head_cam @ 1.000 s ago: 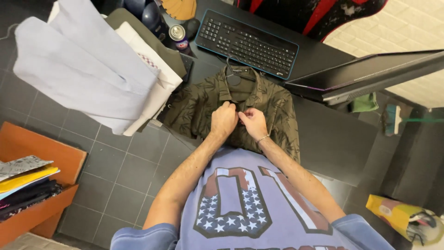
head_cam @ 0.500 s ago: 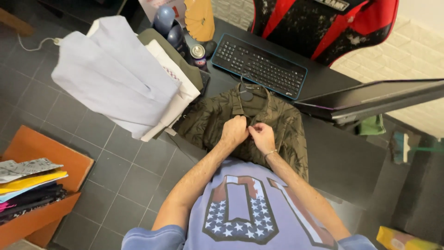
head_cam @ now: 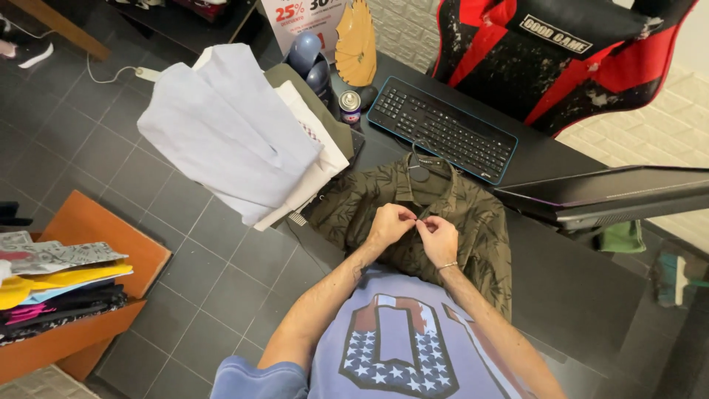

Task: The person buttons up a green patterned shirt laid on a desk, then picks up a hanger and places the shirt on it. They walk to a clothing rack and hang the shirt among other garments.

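A small clothing shop is suggested: folded garments (head_cam: 244, 133) are piled beside a discount sign (head_cam: 306, 16) and keyboard (head_cam: 442, 129).

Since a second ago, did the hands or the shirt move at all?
Hardly. Both hands, left hand and right hand, still pinch the front of the olive patterned shirt at its middle, working slightly lower than before. Nothing was let go. The shirt, keyboard and stack of folded clothes stayed put; only the view shifted.

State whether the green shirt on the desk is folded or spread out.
Spread out. The shirt lies flat on the desk, front up, both hands pinching its placket.
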